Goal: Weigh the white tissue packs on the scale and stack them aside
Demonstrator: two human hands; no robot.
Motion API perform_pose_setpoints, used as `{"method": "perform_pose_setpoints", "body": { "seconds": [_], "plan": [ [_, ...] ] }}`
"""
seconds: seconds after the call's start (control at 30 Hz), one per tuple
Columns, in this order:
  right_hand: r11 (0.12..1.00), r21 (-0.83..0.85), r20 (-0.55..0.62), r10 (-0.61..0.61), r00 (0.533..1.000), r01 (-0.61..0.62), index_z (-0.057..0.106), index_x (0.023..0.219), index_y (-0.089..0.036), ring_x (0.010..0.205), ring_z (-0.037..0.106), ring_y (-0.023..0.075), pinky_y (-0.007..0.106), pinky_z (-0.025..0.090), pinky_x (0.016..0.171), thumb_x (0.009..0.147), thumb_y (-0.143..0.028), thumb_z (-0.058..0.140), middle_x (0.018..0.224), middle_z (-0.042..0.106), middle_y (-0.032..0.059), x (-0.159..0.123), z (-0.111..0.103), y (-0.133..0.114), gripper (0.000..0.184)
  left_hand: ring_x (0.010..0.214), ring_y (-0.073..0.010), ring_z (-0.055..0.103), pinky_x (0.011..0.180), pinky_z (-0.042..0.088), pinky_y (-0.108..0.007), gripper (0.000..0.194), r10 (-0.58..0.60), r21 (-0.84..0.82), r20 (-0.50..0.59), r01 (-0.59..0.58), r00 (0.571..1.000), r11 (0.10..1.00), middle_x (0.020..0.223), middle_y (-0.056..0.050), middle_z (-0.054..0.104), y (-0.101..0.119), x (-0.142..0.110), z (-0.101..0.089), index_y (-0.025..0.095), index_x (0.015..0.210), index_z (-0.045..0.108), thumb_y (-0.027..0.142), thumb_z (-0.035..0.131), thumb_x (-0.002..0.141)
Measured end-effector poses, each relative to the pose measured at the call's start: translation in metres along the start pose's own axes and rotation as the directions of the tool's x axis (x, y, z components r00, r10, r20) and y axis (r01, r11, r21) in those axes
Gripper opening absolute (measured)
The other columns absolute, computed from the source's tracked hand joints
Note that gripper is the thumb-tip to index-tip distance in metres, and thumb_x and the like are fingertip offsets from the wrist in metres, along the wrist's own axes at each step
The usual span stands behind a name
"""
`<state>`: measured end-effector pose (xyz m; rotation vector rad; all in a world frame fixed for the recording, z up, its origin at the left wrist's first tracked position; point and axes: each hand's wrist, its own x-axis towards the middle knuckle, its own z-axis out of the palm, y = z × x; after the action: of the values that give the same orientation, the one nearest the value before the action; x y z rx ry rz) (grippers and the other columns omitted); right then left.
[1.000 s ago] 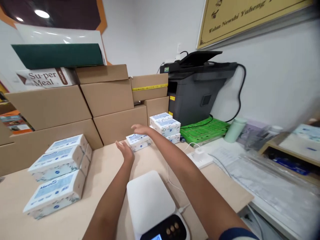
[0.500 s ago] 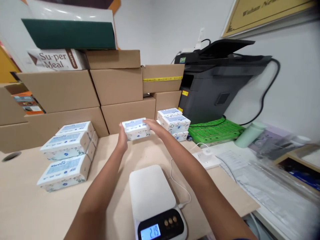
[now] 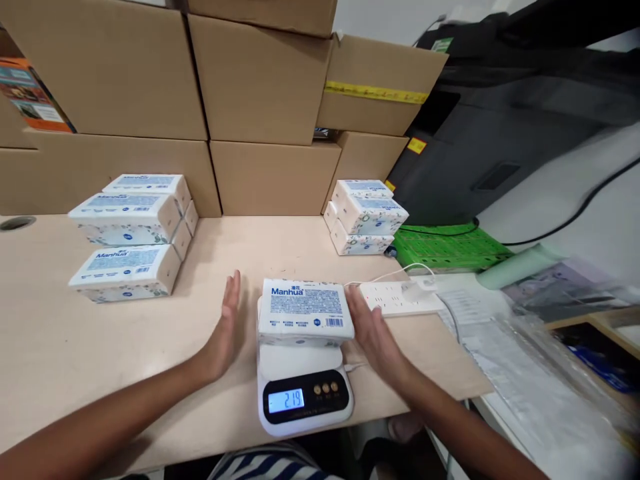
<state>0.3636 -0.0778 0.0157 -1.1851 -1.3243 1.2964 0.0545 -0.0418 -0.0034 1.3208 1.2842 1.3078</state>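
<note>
So the person has a white plastic-wrapped tissue pack with blue Manhua lettering (image 3: 306,310) sitting on the white flat-topped digital scale with a black control panel (image 3: 305,397), which reads 2.19. The pack covers the far part of the scale's top, and a strip of bare white shows between it and the panel.

The left hand (image 3: 224,333) is off to the pack's left, a clear gap between them. It's held up on edge, palm turned in toward the pack, fingers together and pointing away from the body, nothing in it. The forearm slants in from the lower left.

The right hand (image 3: 373,330) is open too, right by the pack's other end, palm facing in, thumb sticking up a bit, fingers pointing forward and inward. It's kinda hard to tell whether the fingertips are actually brushing the wrapper, but they're not wrapped around it. That forearm comes up from the lower right.

Just beyond the right hand there's a white rectangular power strip (image 3: 400,298) with a plug in it. Farther back on the pale wood-look table (image 3: 273,243), stacks of similar tissue packs stand left (image 3: 127,273) and right (image 3: 367,220), in front of big brown cardboard boxes (image 3: 273,177).
</note>
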Motion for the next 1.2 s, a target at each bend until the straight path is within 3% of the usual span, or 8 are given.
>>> {"method": "perform_pose_setpoints", "body": {
  "seconds": [0.1,0.23,0.4,0.53,0.67,0.83,1.0,1.2],
  "plan": [
    [0.994,-0.035,-0.154,-0.104,0.982,0.1,-0.001,0.18,-0.037,0.175,0.011,0.0222,0.056,0.019,0.141,0.089,-0.101,0.012,0.189,0.005,0.0031,0.049,-0.007,-0.008,0.112,0.177,-0.0313,0.005,0.143,0.009,-0.057,0.11,-0.033,-0.042,0.041,0.034,0.999,0.999,0.19,-0.006,0.013,0.0,0.023,-0.01,0.037,0.174,0.033,0.103,0.032,0.086],
    [0.985,-0.095,-0.151,-0.16,0.975,0.147,0.01,0.18,-0.036,0.175,0.016,0.0237,0.057,0.03,0.138,0.091,-0.097,0.005,0.189,0.012,0.0051,0.081,0.002,-0.002,0.107,0.177,-0.0309,0.011,0.144,0.01,-0.056,0.098,-0.016,-0.079,0.026,0.018,1.0,0.997,0.189,-0.003,0.016,0.001,0.028,-0.011,0.037,0.172,0.039,0.096,0.036,0.093],
    [0.986,0.164,-0.213,0.043,0.976,-0.008,0.027,0.176,-0.029,0.171,0.031,0.0264,0.057,0.032,0.138,0.092,-0.097,0.013,0.185,0.031,0.0121,0.071,0.008,0.014,0.109,0.176,-0.0301,0.016,0.144,0.019,-0.056,0.092,0.023,-0.046,0.052,-0.02,0.998,0.999,0.186,-0.005,0.029,0.002,0.022,-0.008,0.037,0.167,0.046,0.093,0.029,0.096],
    [0.914,0.398,-0.321,0.212,0.923,-0.072,0.043,0.167,-0.023,0.164,0.046,0.0289,0.054,0.036,0.137,0.095,-0.093,0.026,0.175,0.047,0.0179,0.071,-0.004,0.002,0.101,0.176,-0.0284,0.016,0.145,0.018,-0.055,0.09,0.01,-0.046,0.103,-0.005,0.995,0.999,0.186,-0.005,0.028,0.005,0.023,-0.01,0.035,0.17,0.041,0.089,0.026,0.1],
    [0.879,0.463,-0.334,0.293,0.896,-0.115,0.041,0.166,-0.016,0.161,0.05,0.029,0.051,0.039,0.135,0.098,-0.089,0.024,0.172,0.05,0.0224,0.075,-0.009,-0.007,0.101,0.176,-0.0282,0.018,0.143,0.024,-0.051,0.092,0.009,-0.043,0.1,-0.005,0.995,0.999,0.186,-0.005,0.027,0.006,0.024,-0.01,0.034,0.171,0.038,0.09,0.025,0.1],
    [0.894,0.437,-0.364,0.28,0.888,-0.103,0.034,0.17,-0.014,0.164,0.045,0.0273,0.049,0.037,0.136,0.101,-0.085,0.024,0.176,0.045,0.0214,0.075,-0.009,-0.007,0.1,0.176,-0.0284,0.018,0.143,0.024,-0.05,0.095,0.013,-0.024,0.11,-0.01,0.994,1.0,0.187,-0.007,0.026,0.005,0.026,-0.009,0.032,0.173,0.033,0.09,0.022,0.1],
    [0.901,0.424,-0.373,0.268,0.888,-0.093,0.042,0.168,-0.02,0.163,0.048,0.0272,0.051,0.039,0.135,0.102,-0.084,0.027,0.173,0.05,0.0181,0.073,-0.009,-0.005,0.093,0.176,-0.0279,0.014,0.144,0.019,-0.051,0.092,0.01,-0.004,0.146,-0.009,0.989,1.0,0.188,-0.006,0.02,0.007,0.025,-0.009,0.032,0.176,0.027,0.087,0.016,0.103],
    [0.96,0.278,-0.32,0.103,0.942,-0.01,0.054,0.16,-0.029,0.169,0.037,0.0283,0.056,0.035,0.136,0.095,-0.094,0.032,0.174,0.05,0.0132,0.071,-0.005,0.003,0.095,0.177,-0.0289,0.013,0.144,0.017,-0.053,0.091,0.013,-0.005,0.151,-0.013,0.988,1.0,0.188,-0.007,0.02,0.005,0.026,-0.009,0.03,0.175,0.03,0.085,0.016,0.104]
  ]
}}
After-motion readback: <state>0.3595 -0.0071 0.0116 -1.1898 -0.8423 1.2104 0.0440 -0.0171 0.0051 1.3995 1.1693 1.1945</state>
